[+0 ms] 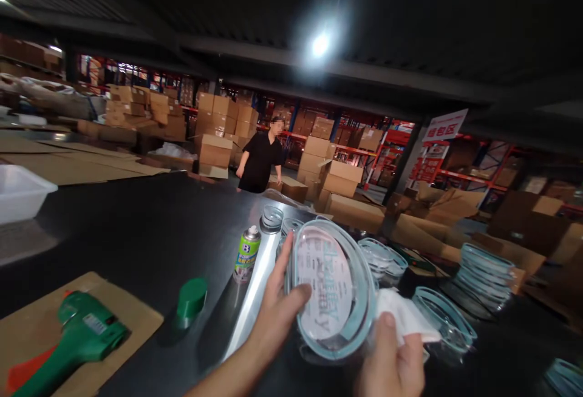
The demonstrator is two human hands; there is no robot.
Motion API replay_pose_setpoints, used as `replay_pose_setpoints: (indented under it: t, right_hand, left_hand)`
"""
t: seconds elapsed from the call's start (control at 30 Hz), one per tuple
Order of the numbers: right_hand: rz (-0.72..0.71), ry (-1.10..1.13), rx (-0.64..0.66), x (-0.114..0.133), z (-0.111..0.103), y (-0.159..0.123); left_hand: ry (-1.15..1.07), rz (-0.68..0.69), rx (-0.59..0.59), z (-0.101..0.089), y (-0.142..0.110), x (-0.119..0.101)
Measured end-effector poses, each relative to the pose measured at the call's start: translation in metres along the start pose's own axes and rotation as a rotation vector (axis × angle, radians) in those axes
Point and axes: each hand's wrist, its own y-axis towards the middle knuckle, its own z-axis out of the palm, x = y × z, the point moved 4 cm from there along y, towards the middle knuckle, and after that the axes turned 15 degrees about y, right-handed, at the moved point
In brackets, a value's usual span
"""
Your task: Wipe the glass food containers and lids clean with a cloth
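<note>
My left hand (282,300) grips the left side of an oval clear container (362,300) with a pale blue rim, thumb across its face. A white paper label (321,281) with print shows inside it; the container is tilted up toward me. In my right hand (394,360) a white cloth (405,315) is pinched close to the container's right edge; whether the cloth touches it I cannot tell. Behind the left hand stands a green spray can (246,254) on the dark table (150,227), and a green cap (192,300) sits to its left.
A green glue gun (86,327) lies on cardboard (136,318) at the left. More blue-rimmed containers (485,275) are stacked at the right. A white plastic bin (22,193) stands at the far left. Beyond the table are a person (262,160) in black and cardboard boxes (341,178).
</note>
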Motion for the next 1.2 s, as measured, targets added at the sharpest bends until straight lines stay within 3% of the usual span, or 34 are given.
replay_pose_setpoints:
  t: [0.07, 0.13, 0.2, 0.33, 0.4, 0.5, 0.67, 0.83, 0.97, 1.13, 1.2]
  right_hand:
    - [0.085, -0.093, -0.161, 0.014, -0.011, 0.009]
    - [0.06, -0.18, -0.185, 0.035, -0.018, 0.014]
    - [-0.112, -0.23, 0.011, 0.058, -0.013, 0.015]
    - [-0.576, -0.382, 0.677, 0.085, 0.019, -0.008]
    - [-0.712, -0.465, 0.823, 0.086, 0.03, -0.017]
    - [-0.777, -0.532, 0.843, 0.08, 0.036, -0.017]
    - [-0.755, -0.603, 0.728, 0.07, 0.029, -0.005]
    - [-0.698, -0.559, 0.837, 0.068, 0.032, -0.011]
    - [-0.705, -0.563, 0.716, 0.07, 0.034, -0.01]
    - [-0.648, -0.5, 0.88, 0.066, 0.038, -0.014]
    - [-0.628, -0.51, 0.822, 0.064, 0.035, -0.01]
  left_hand:
    - [0.046, -0.035, 0.04, -0.004, 0.003, -0.002]
    - [0.062, -0.081, 0.111, -0.005, 0.005, -0.002]
    - [0.079, -0.095, 0.156, -0.005, 0.004, -0.002]
    - [0.14, -0.068, 0.223, -0.003, 0.003, -0.004]
    - [0.173, -0.074, 0.266, -0.002, 0.002, -0.004]
    - [0.25, -0.05, 0.281, 0.0, 0.0, -0.004]
    - [0.316, -0.035, 0.294, 0.006, -0.004, -0.002]
    - [0.258, -0.097, 0.304, 0.004, -0.001, 0.0]
    - [0.282, -0.081, 0.329, 0.005, -0.001, 0.002]
    - [0.278, -0.116, 0.359, 0.008, -0.002, 0.006]
    - [0.298, -0.129, 0.363, 0.008, -0.002, 0.008]
